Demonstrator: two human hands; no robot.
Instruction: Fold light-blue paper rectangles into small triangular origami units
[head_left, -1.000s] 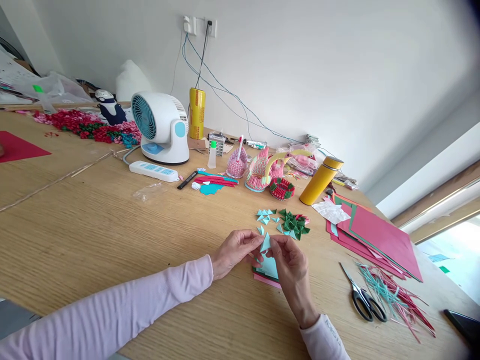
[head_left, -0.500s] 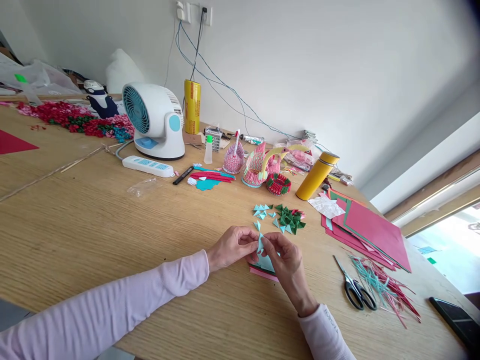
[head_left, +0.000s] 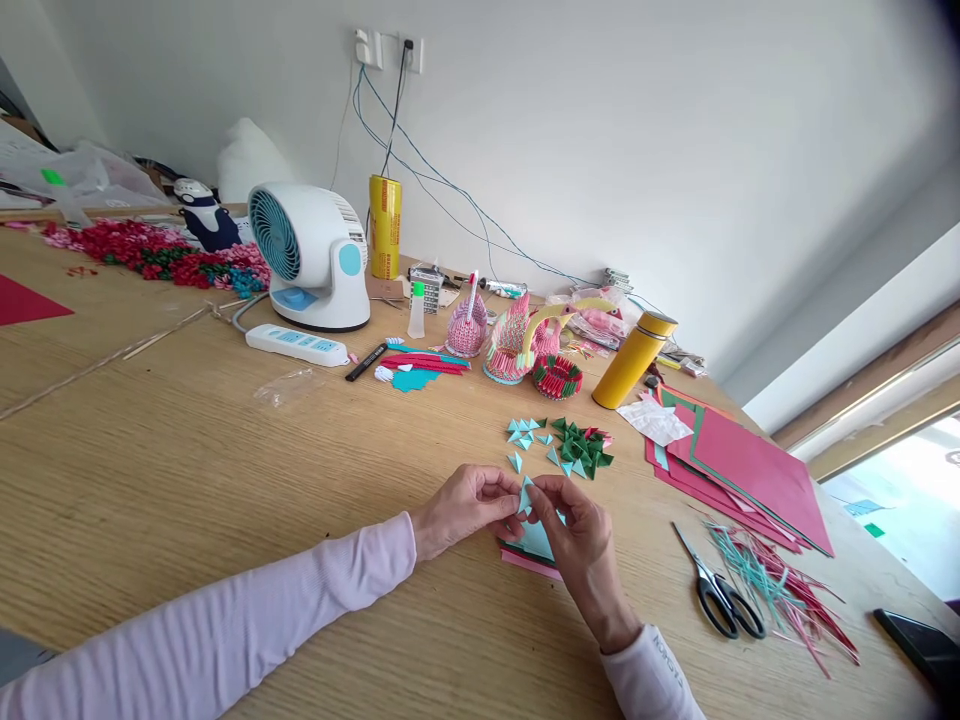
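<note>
I'm pinching a small light-blue folded paper triangle [head_left: 527,495] between both hands, just above the wooden counter [head_left: 187,470]. My left hand [head_left: 469,505] is closing its grip on the triangle's left side with thumb and fingertips, and my right hand [head_left: 577,535] is gripping the right side the same way, fingers curled tight around the paper. Directly beneath the hands, a small stack of light-blue and pink paper slips [head_left: 534,550] is lying flat on the counter. Just beyond, a scatter of loose light-blue folded triangles [head_left: 525,432] is sitting beside a heap of dark-green folded triangles [head_left: 583,447]. Off to my right, black-handled scissors [head_left: 716,590] are lying next to a tangle of thin red and teal paper strips [head_left: 780,590], with red card sheets [head_left: 742,465] farther back. A yellow metal flask [head_left: 634,360] is standing behind the green heap.
</note>
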